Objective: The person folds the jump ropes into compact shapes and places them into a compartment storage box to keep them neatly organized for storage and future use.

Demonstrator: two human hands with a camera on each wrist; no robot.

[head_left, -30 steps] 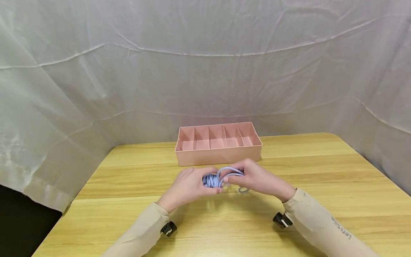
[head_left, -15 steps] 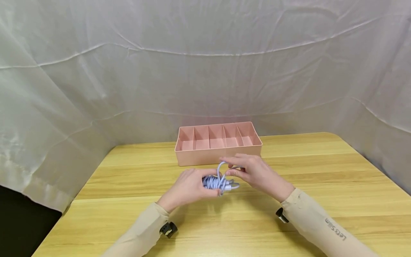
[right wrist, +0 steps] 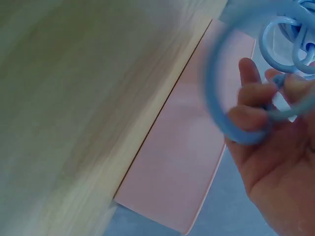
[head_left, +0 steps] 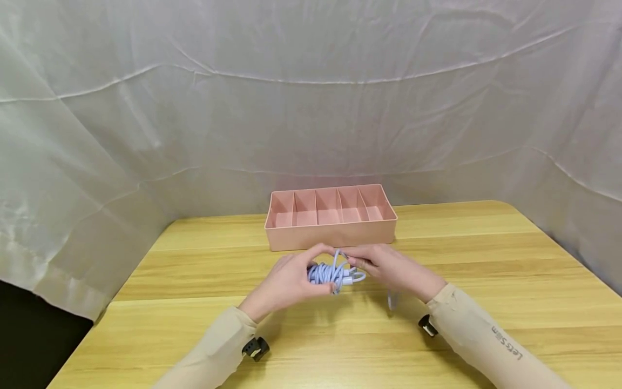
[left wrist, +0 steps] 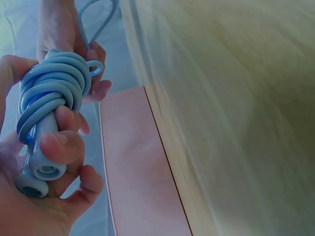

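Cable: light blue cable (head_left: 335, 273), wound into a tight bundle, held above the wooden table (head_left: 486, 259) between both hands, just in front of the pink box.
Left hand: left hand (head_left: 291, 281) has its fingers curled round the bundle; in the left wrist view the coils (left wrist: 51, 96) sit against the palm and two pale plug ends (left wrist: 42, 174) poke out below the fingers (left wrist: 61, 147).
Right hand: right hand (head_left: 393, 270) meets the bundle from the other side and pinches a loose loop of the cable between thumb and fingertips; the right wrist view shows that loop (right wrist: 231, 113) blurred, curving over the fingers (right wrist: 251, 118).
Loose end: a short stretch of cable (head_left: 391, 300) hangs under the right wrist, toward the table.
Box: pink divided organizer box (head_left: 330, 237) stands on the table just behind the hands, with five compartments side by side.
Backdrop: wrinkled white sheet (head_left: 311, 108) hangs behind and around the table.
Sleeves: beige sleeves (head_left: 476, 335) cover both forearms.
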